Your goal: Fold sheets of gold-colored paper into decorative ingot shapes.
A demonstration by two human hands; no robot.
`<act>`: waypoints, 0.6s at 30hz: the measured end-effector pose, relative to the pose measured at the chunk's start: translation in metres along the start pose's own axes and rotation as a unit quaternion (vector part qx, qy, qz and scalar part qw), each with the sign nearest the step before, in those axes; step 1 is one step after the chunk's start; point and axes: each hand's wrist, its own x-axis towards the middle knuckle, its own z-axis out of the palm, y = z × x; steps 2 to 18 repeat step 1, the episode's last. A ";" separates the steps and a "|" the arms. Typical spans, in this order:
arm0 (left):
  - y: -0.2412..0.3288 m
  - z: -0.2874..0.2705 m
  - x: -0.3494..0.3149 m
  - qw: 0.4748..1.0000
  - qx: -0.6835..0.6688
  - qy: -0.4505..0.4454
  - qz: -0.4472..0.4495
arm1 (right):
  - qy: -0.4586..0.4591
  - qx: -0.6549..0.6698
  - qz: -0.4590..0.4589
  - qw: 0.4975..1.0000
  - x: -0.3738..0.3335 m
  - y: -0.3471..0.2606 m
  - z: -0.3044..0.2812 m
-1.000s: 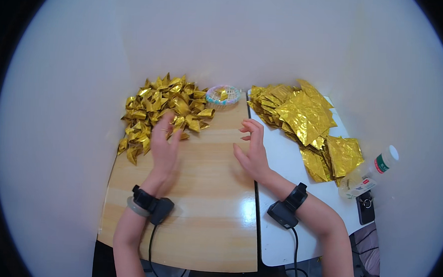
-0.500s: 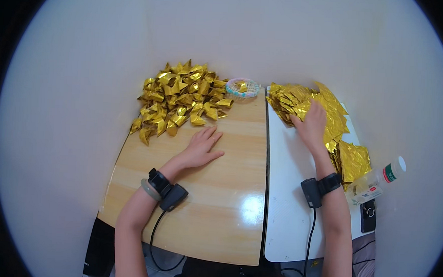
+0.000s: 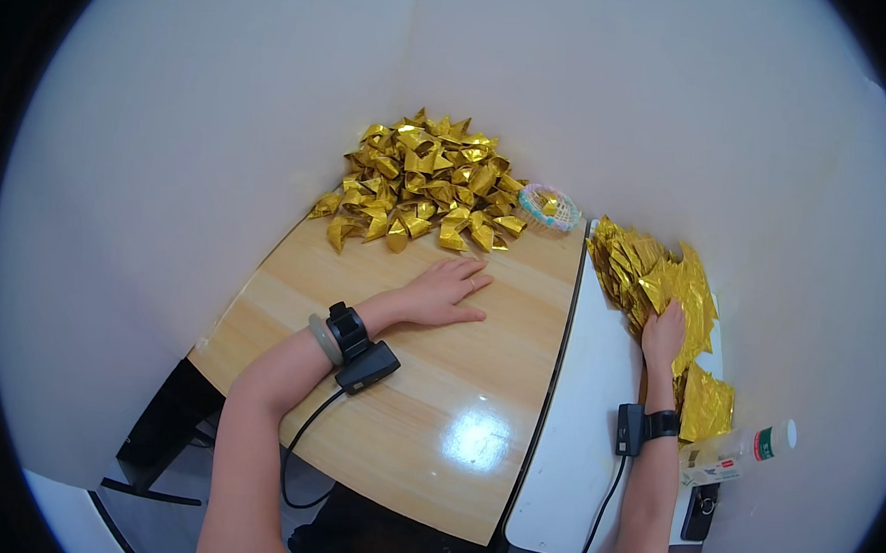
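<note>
My left hand (image 3: 447, 292) lies flat on the wooden tabletop, fingers spread, holding nothing. Just beyond it rises a heap of folded gold foil paper pieces (image 3: 423, 180), shaped like ingots. On the right, my right hand (image 3: 664, 336) is at the near part of a fanned stack of flat gold foil sheets (image 3: 632, 261). Its fingers are drawn together on the edge of a gold foil sheet (image 3: 685, 281); the fingertips are partly hidden. A second stack of gold foil sheets (image 3: 707, 403) lies beside my right wrist.
A small woven basket (image 3: 550, 210) with a gold piece in it stands at the back, right of the heap. A clear plastic bottle (image 3: 734, 454) with a white cap lies by my right forearm, near a dark phone (image 3: 699, 512). Pale walls enclose the table.
The view has tilted, so the tables appear turned clockwise. My right hand has come nearer along the foil stack, and its spread fingers have closed together. The left hand still rests on the wood.
</note>
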 end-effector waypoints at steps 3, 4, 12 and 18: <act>-0.001 -0.001 -0.001 1.000 -0.001 0.005 -0.003 | -0.012 0.062 -0.001 0.998 0.008 0.005 0.001; -0.001 -0.001 -0.001 1.000 -0.001 0.005 -0.003 | -0.012 0.062 -0.001 0.998 0.008 0.005 0.001; -0.001 -0.001 -0.001 1.000 -0.001 0.005 -0.003 | -0.012 0.062 -0.001 0.998 0.008 0.005 0.001; -0.001 -0.001 -0.001 1.000 -0.001 0.005 -0.003 | -0.012 0.062 -0.001 0.998 0.008 0.005 0.001</act>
